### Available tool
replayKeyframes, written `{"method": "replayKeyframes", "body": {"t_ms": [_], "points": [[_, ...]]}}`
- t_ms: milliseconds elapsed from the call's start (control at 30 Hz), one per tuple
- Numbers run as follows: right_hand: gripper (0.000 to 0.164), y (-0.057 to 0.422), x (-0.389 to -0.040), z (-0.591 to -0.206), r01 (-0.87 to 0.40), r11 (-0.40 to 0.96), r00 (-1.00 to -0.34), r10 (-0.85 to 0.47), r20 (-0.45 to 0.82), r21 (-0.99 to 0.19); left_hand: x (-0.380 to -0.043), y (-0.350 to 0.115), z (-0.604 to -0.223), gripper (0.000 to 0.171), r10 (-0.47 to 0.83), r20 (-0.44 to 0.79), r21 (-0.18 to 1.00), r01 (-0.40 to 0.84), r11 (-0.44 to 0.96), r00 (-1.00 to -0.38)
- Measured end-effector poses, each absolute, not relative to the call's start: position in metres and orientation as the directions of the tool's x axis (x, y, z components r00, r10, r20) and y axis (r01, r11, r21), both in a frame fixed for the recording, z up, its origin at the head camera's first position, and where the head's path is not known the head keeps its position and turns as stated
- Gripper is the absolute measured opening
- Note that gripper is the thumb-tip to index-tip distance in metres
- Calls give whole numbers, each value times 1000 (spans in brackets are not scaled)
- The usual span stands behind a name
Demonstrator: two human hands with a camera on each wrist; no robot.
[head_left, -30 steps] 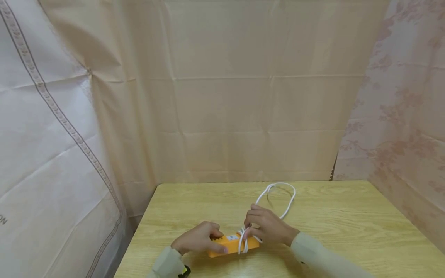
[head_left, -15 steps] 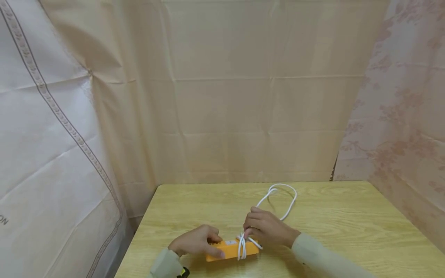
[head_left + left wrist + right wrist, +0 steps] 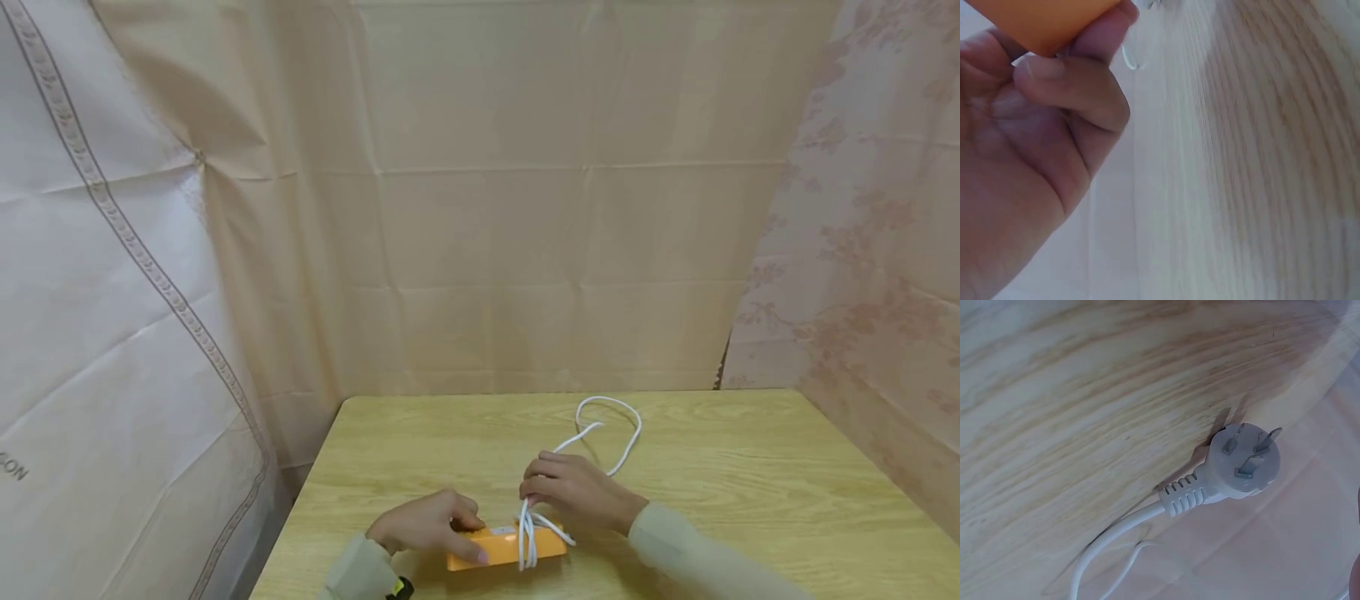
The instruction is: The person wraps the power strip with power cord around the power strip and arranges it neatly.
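Note:
An orange power strip (image 3: 506, 547), wrapped near its right end by several turns of white cord (image 3: 527, 546), is held close over the table. My left hand (image 3: 427, 525) grips its left end, thumb along the near side. In the left wrist view, curled fingers (image 3: 1075, 90) meet one orange corner of the strip (image 3: 1054, 19). Just above the wraps, my right hand (image 3: 577, 487) pinches the cord with curled fingers. A pale three-pin plug (image 3: 1244, 461) lies on the table in the right wrist view, prongs exposed, with its cord (image 3: 1113, 531) curving away.
Beyond my right hand, a loose loop of cord (image 3: 637, 425) spreads over the wood-grain table (image 3: 420, 442). A beige curtain (image 3: 480, 250) hangs behind the table's far edge. Patterned cloth (image 3: 885, 275) borders the right side, and white sheeting (image 3: 112, 350) the left.
The power strip has come slightly toward me with my left hand. My right hand has shifted a little left and nearer. The far cord loop has opened, one strand pulling away from it.

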State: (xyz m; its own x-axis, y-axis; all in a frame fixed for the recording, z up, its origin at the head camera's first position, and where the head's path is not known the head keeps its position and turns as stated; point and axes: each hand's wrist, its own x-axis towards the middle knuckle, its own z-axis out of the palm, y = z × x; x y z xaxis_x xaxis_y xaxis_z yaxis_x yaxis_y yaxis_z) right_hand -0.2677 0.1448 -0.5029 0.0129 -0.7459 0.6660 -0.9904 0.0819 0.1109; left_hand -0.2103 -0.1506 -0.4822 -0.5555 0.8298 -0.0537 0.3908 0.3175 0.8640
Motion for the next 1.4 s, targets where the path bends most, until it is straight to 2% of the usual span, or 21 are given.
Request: {"method": "replayKeyframes", "body": {"t_ms": [200,400,600,700,833,967,1067,1200,1400], "points": [[17,145,-270,-504,-982,112,20,-737,676,152,-212,-146,-480,40,832,-62,850,408,334,-551],[19,144,-269,-507,-992,93,-10,-746,665,90,-214,-142,-479,23,826,-45,884,363,295,-562],[20,148,-269,-505,-991,133,-96,-760,642,9,-216,-142,-482,19,788,-36,919,290,268,-614],[18,152,-269,-505,-990,136,-132,-765,630,-42,-216,-141,-480,21,787,-16,932,275,234,-617],[18,156,-269,-506,-980,92,-183,-764,619,-177,-214,-139,-478,25,791,16,962,225,154,-611],[28,159,-268,-506,-956,86,-246,-763,598,-282,-213,-139,-479,28,771,35,983,162,90,-636],[28,159,-268,-506,-950,149,-291,-746,599,-276,-213,-139,-479,29,756,60,989,143,46,-652],[24,160,-268,-508,-946,198,-321,-701,636,-259,-213,-137,-478,30,736,85,989,144,18,-672],[21,159,-266,-511,-917,232,-391,-671,629,-323,-212,-134,-477,32,711,73,989,142,37,-700]]}}
